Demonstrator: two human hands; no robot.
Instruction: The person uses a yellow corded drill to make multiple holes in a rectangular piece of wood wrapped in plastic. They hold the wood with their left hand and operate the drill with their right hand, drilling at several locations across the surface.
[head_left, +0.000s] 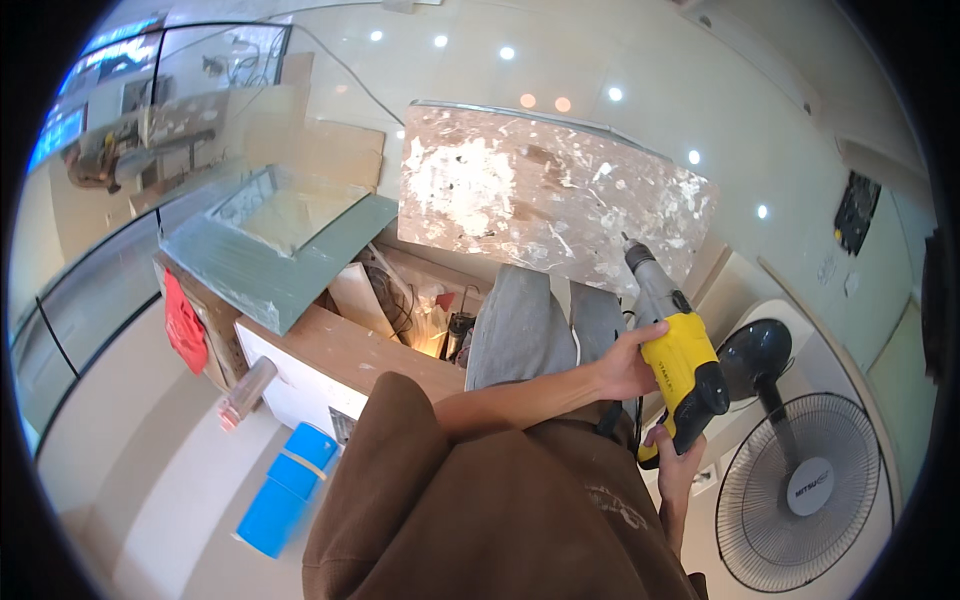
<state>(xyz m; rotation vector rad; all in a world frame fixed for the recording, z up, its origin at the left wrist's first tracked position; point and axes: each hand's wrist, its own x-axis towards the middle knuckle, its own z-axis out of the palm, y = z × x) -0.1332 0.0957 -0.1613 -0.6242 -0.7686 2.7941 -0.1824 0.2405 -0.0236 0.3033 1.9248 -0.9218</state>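
I hold a yellow and black power drill (682,362) with a grey nose in both hands, out to my right at waist height, its bit tilted up and away. My left hand (628,362) reaches across my body and wraps the yellow body of the drill. Lower down, my right hand (673,462) grips the black handle. The bit tip is close to the lower right edge of a paint-splattered board (540,190) in front of my grey trouser legs (520,330); I cannot tell whether they touch.
A standing fan (800,485) is on the floor at the lower right. To the left are an open wooden cabinet (330,350) with cables inside, a red bag (183,325), a clear tube (246,392), a blue roll (285,492) and a glass partition (110,230).
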